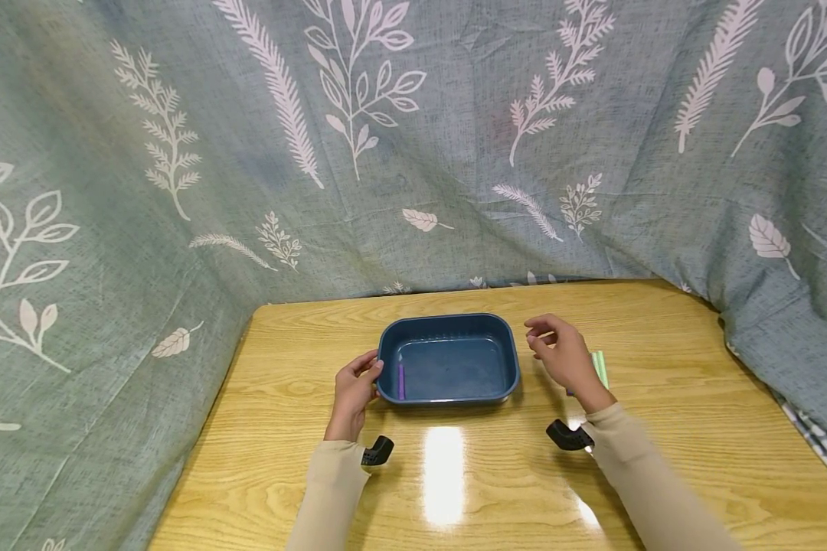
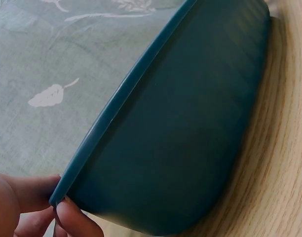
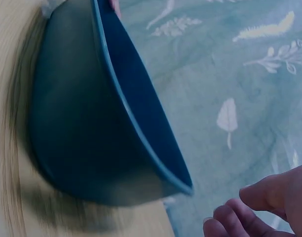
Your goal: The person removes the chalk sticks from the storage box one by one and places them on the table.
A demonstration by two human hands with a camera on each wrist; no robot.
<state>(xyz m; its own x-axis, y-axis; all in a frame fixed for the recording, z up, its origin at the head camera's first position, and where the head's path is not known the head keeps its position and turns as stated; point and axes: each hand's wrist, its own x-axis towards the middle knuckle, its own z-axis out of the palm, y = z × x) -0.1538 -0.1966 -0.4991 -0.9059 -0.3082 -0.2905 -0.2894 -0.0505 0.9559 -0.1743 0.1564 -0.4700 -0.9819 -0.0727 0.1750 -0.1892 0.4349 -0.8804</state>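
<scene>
A dark blue rectangular plastic tub [image 1: 458, 400] sits on the wooden table. My left hand [image 1: 354, 390] pinches its left rim between thumb and fingers; the left wrist view shows the thumb and fingertips on either side of the rim of the tub [image 2: 166, 123]. Inside, along the left wall, lies a slim purple stick-like thing [image 1: 401, 380], perhaps a pen. To the right of the tub my right hand [image 1: 561, 353] hovers with loosely bent fingers, holding nothing. The right wrist view has a gap between this hand [image 3: 269, 207] and the tub [image 3: 87, 113].
Light green sticks [image 1: 600, 367] lie on the table [image 1: 282, 490] behind my right wrist, partly hidden by it. Something small and dark purple [image 1: 570, 392] peeks out beside them. A grey-green leaf-patterned curtain [image 1: 455, 153] hangs around the table's back and sides.
</scene>
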